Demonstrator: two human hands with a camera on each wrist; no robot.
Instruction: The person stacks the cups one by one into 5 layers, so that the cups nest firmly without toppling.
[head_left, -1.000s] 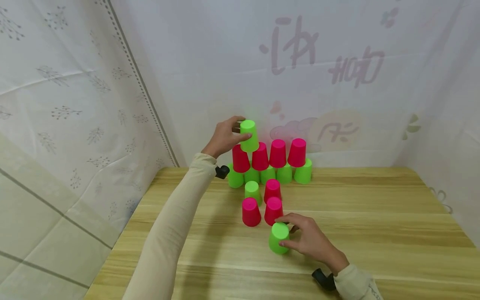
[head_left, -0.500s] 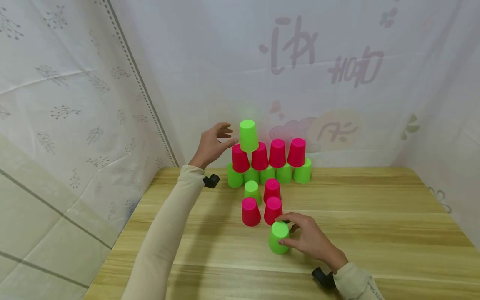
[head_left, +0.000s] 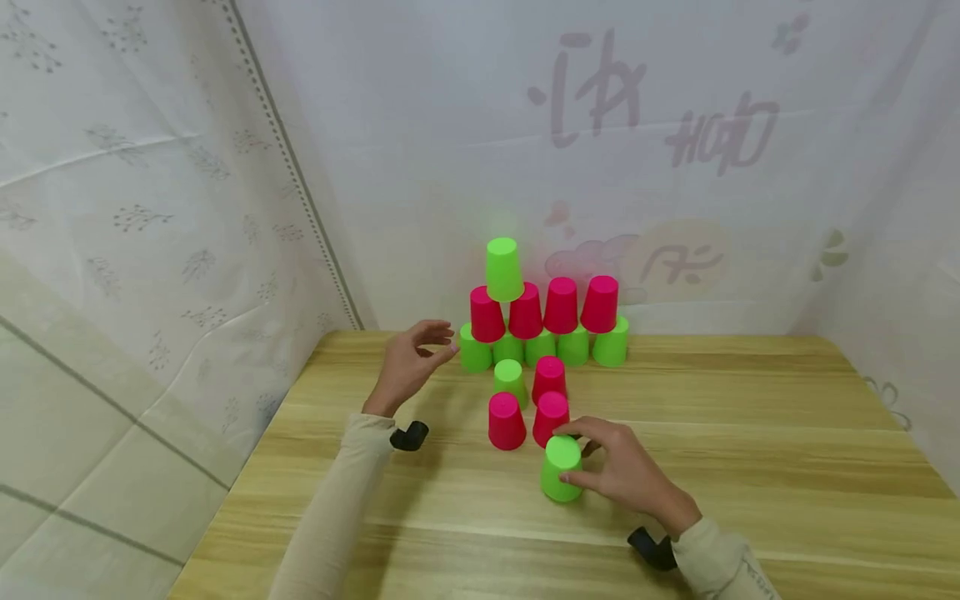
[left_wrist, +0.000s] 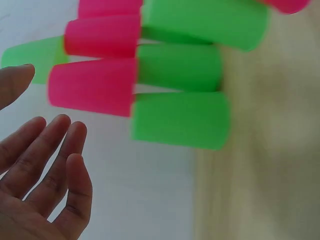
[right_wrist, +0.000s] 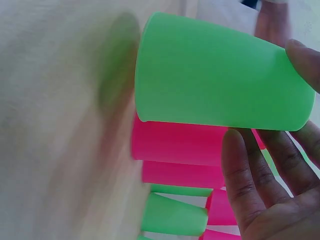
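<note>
My right hand (head_left: pixel 626 471) grips a green cup (head_left: pixel 562 471), upside down at the front of the group, with the thumb on its near side and fingers behind. In the right wrist view the same green cup (right_wrist: pixel 220 75) sits between thumb and fingers. My left hand (head_left: pixel 412 362) holds nothing, its fingers loosely spread, left of the stacked cups. At the back, a row of green cups (head_left: pixel 611 343) carries a row of red cups (head_left: pixel 600 305). One green cup (head_left: pixel 504 269) stands on top at the left end, over two red cups.
Between the stack and my right hand stand a green cup (head_left: pixel 509 382) and three red cups (head_left: pixel 507 422), all upside down on the wooden table (head_left: pixel 750 467). A white printed curtain (head_left: pixel 420 167) hangs behind the table and along its sides.
My left hand has let go of the top green cup and drawn down and left, away from the stack. The right hand keeps its hold on the front green cup.
</note>
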